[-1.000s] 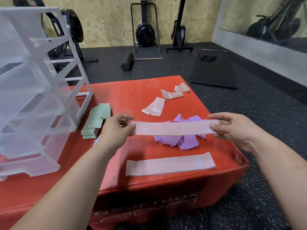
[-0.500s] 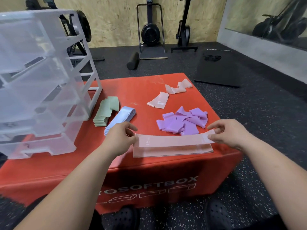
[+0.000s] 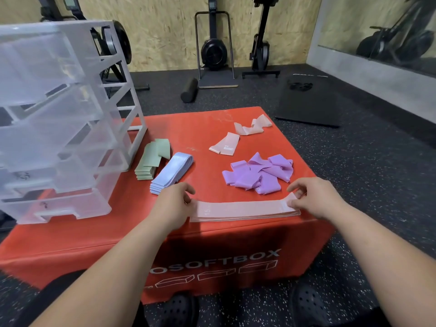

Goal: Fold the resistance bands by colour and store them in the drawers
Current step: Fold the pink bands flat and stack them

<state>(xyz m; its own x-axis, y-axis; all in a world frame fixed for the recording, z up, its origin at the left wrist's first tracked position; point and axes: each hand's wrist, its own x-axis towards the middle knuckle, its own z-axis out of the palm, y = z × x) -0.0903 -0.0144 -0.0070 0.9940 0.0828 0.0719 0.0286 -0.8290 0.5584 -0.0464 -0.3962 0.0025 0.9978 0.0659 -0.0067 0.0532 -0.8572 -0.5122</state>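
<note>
A person's left hand (image 3: 174,204) and right hand (image 3: 316,199) each pinch one end of a long, flat, pale pink fabric resistance band (image 3: 243,208), which lies stretched left to right along the near edge of a red padded box (image 3: 203,128). The left fingers (image 3: 188,188) are curled narrow, thumb and forefinger closed on the band's left end beside a printed "15". The right fingers (image 3: 296,187) are curled the same way, nipping the right end. The band sits on top of other flat pink layers (their edges show just beneath it, though how many there are is hard to tell).

Behind the band, near the right hand, lies a loose heap of purple resistance bands (image 3: 257,175). Farther back are a single folded pink band (image 3: 224,145) and a twisted pink band (image 3: 252,126), apart from each other. Near the left hand rests a neat stack of folded light blue bands (image 3: 171,172), and just beside it on its left a stack of folded sage green bands (image 3: 151,161). A clear plastic drawer unit (image 3: 59,126) stands on the left part of the box, close to the green stack.

On the dark speckled floor beyond lie a black foam roller (image 3: 189,90) and a black mat (image 3: 309,107). Black perforated clogs (image 3: 179,310) show below the box's front.
</note>
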